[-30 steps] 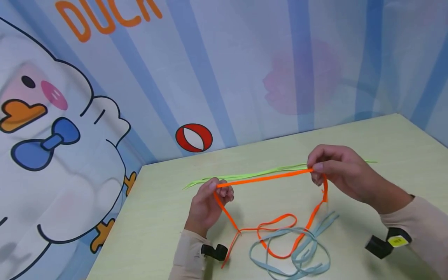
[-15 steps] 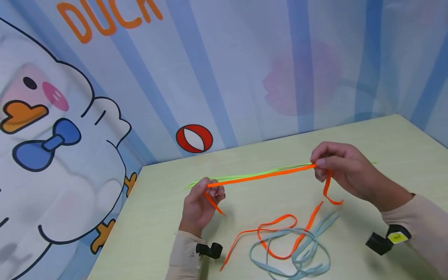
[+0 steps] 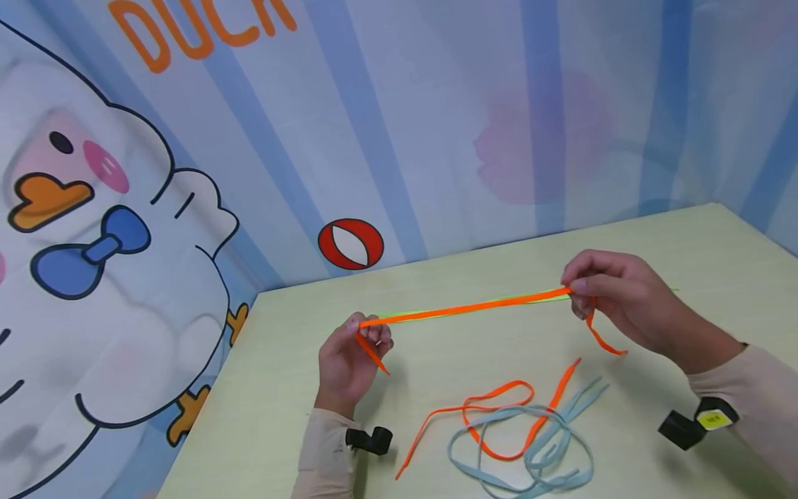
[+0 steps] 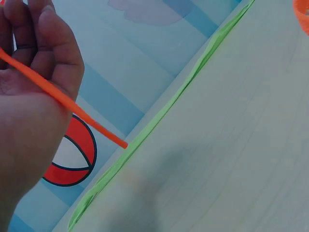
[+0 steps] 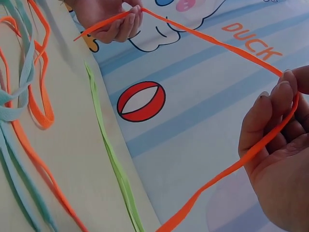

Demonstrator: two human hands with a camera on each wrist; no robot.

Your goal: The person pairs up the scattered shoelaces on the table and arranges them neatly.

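Observation:
An orange shoelace (image 3: pixel 464 308) is stretched nearly straight above the table between my two hands. My left hand (image 3: pixel 350 360) pinches it near one end, and a short tail hangs below the fingers. My right hand (image 3: pixel 614 294) pinches the other side between thumb and fingers, with a longer loose tail dangling under the palm. Behind it on the table lie green shoelaces (image 4: pixel 161 113), laid out straight and mostly covered by the orange one in the head view. Nearer to me, a second orange shoelace (image 3: pixel 430 418) lies loosely looped, tangled with pale blue shoelaces (image 3: pixel 455 450).
The light wooden table (image 3: pixel 262 416) meets a printed blue-striped backdrop (image 3: pixel 436 138) at its far edge. A black wrist camera (image 3: pixel 369 440) sits on the left sleeve, and another black camera (image 3: pixel 682 430) on the right.
The held orange shoelace has come apart from the orange one lying on the table. My hands have spread wider, left hand leftward, right hand slightly right and up, pulling it longer between them.

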